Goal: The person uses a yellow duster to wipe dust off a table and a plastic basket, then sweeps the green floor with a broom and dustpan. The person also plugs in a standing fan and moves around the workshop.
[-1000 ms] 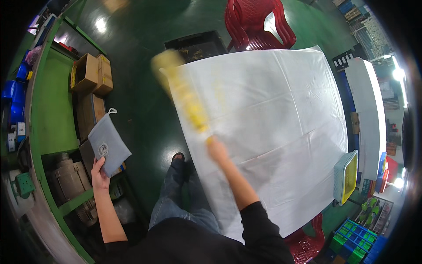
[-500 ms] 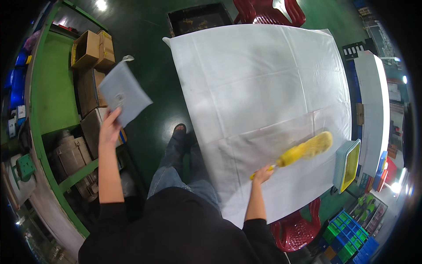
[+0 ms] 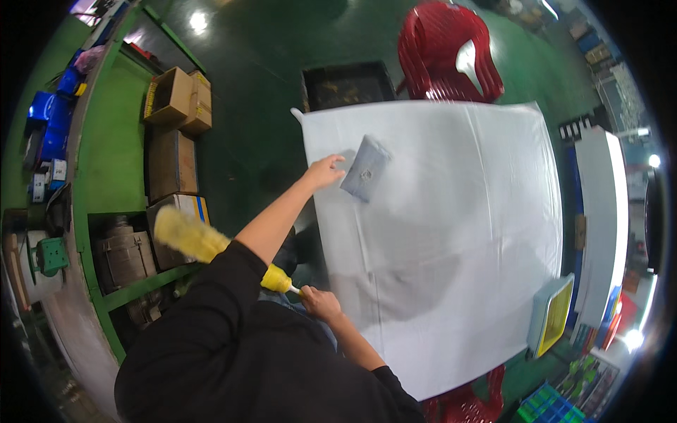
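Observation:
My left hand (image 3: 326, 171) is open, its fingers apart, near the left edge of a table covered by a white cloth (image 3: 451, 211). Just beyond the fingertips is a flat grey piece (image 3: 366, 170) with a round mark, slightly blurred and apart from the hand. I cannot tell whether it rests on the cloth or is still in the air. My right hand (image 3: 322, 303) grips the pale handle of a fluffy yellow duster (image 3: 187, 234) by the table's near left corner. The duster points left, and my left arm hides its middle.
A red plastic chair (image 3: 448, 53) and a black tray (image 3: 349, 84) stand past the far edge. Another red chair (image 3: 465, 405) is at the near side. A blue and yellow basket (image 3: 553, 317) sits at the right corner. Cardboard boxes (image 3: 169, 95) fill the green shelf on the left.
My left hand has swung right to the table and let go of the grey piece. My right hand has drawn the duster off the cloth to the left.

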Tool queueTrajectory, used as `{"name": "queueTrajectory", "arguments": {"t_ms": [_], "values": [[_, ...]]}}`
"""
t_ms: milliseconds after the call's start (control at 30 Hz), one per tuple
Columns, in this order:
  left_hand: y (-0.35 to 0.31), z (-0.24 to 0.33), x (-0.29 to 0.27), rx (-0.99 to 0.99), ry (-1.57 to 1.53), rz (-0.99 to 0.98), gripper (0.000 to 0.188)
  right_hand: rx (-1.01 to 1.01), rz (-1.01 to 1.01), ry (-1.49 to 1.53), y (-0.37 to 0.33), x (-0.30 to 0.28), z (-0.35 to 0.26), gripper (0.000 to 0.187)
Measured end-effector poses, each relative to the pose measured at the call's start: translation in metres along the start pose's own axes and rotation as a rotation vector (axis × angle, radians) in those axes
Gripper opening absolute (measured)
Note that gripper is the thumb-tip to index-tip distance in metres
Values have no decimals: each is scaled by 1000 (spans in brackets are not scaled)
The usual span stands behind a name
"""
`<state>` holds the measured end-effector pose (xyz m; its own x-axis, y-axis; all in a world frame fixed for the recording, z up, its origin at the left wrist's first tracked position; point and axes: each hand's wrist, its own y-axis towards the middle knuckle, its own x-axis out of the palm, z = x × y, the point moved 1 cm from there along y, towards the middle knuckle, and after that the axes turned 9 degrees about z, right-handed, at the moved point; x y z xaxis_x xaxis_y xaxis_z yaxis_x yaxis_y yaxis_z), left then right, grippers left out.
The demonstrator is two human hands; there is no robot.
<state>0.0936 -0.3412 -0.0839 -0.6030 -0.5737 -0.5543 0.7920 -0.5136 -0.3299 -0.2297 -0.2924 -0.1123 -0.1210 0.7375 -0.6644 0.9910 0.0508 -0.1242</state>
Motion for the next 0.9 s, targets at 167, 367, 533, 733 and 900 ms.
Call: {"name": "queueTrajectory", "arguments": {"t_ms": [167,367,533,733,900], "values": [[-1,-45,-147,281,-181,238,29,314,-38,9,149,-16,-3,26],[11,-158,-348,-57,-170,593,16,319,118,-48,398,-50,-54,30],[91,-183,-449,-248,-311,522,16,399,167,54,565,-77,-84,30],[355,-174,-511,107,-224,395,22,437,449,-177,696,-130,-13,30],[576,-220,-554,-161,45,524,31,388,342,-243,834,-218,70,36]]}}
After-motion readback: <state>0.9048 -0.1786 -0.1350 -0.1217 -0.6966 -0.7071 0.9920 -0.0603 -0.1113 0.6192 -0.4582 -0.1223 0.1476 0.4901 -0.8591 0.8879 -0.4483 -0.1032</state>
